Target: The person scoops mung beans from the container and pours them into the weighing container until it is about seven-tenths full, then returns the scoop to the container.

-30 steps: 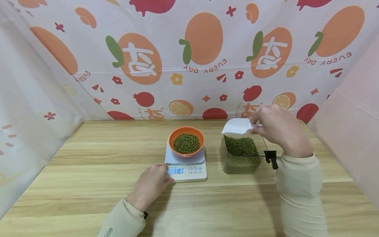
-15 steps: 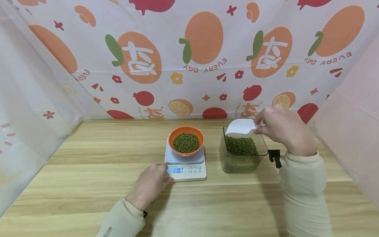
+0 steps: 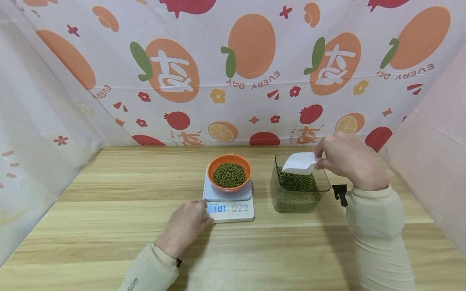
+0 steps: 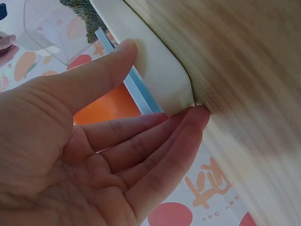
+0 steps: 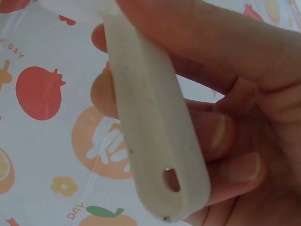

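Observation:
My right hand (image 3: 347, 159) pinches the handle of a white scoop (image 3: 299, 163), thumb on one side and fingers on the other; the scoop handle (image 5: 155, 122) fills the right wrist view. The scoop's blade is over the green beans (image 3: 296, 180) in a clear square container (image 3: 296, 202), at its open top. My left hand (image 3: 186, 226) holds the near left corner of a white kitchen scale (image 3: 233, 217), thumb and fingertips against its edges (image 4: 164, 80). On the scale sits an orange bowl (image 3: 248, 169) of green beans (image 3: 229, 176). The display seems to read 110.7.
All of this stands on a wooden table (image 3: 109, 226). A fruit-patterned curtain (image 3: 251, 105) hangs behind the table, with pale sheets at both sides. A gap of table separates the scale and the container.
The scoop has moved a little right and down, towards the beans in the clear container, with my right hand. My left hand, the scale, and the bowl stay put.

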A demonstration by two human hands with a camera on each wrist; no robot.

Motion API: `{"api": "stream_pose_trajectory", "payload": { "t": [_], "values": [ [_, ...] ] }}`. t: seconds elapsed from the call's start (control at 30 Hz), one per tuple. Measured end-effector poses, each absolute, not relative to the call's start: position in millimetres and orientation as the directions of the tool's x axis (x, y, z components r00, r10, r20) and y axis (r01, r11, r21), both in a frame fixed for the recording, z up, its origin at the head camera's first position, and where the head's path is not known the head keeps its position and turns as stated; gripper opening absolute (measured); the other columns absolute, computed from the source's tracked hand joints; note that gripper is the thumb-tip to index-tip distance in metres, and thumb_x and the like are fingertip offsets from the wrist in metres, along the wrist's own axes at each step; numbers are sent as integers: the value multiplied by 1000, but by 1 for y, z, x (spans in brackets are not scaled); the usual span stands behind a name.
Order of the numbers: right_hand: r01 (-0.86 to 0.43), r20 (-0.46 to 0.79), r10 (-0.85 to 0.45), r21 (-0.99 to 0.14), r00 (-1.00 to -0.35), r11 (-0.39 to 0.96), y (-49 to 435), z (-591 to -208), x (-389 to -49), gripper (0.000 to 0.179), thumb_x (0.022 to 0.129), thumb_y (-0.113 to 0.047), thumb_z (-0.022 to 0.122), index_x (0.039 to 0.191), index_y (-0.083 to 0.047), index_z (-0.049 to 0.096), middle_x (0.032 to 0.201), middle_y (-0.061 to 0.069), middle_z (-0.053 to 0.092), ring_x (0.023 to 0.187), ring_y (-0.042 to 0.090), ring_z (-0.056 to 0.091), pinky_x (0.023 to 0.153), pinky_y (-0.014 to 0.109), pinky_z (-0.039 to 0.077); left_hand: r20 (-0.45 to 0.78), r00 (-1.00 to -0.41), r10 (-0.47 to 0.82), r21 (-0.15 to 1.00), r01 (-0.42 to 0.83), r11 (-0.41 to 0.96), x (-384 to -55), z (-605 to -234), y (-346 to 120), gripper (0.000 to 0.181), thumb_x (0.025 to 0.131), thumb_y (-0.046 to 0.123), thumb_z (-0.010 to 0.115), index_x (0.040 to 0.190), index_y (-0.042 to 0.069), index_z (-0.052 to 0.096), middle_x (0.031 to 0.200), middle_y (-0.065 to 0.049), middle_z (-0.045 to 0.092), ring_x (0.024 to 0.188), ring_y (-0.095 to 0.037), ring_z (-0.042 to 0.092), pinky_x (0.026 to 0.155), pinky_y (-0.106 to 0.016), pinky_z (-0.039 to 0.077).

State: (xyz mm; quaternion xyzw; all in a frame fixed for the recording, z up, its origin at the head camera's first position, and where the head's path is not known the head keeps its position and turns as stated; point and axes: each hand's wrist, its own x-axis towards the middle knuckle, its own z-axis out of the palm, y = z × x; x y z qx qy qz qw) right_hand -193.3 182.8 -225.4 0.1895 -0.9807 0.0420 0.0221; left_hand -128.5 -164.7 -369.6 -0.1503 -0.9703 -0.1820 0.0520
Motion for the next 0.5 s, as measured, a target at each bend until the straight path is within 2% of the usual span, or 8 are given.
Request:
{"api": "stream_pose_trajectory", "payload": {
  "t": [0.27,0.5],
  "values": [
    [-393,54,-391,-51,-919,918,181,-228,-195,14,76,-9,88,86,-8,79,99,11,72,86,30,62,69,47,51,151,-950,273,340,310,888,-129,-370,-164,27,75,11,90,83,0,66,69,-5,60,57,-14,50,52,-32,47],
    [-392,30,-391,-47,-920,919,181,-228,-197,14,75,-8,89,85,-8,79,94,10,71,83,28,61,67,45,50,143,-951,275,330,308,893,-129,-370,-165,27,76,11,89,87,-2,68,71,-7,62,57,-14,50,51,-32,47]
  ]
}}
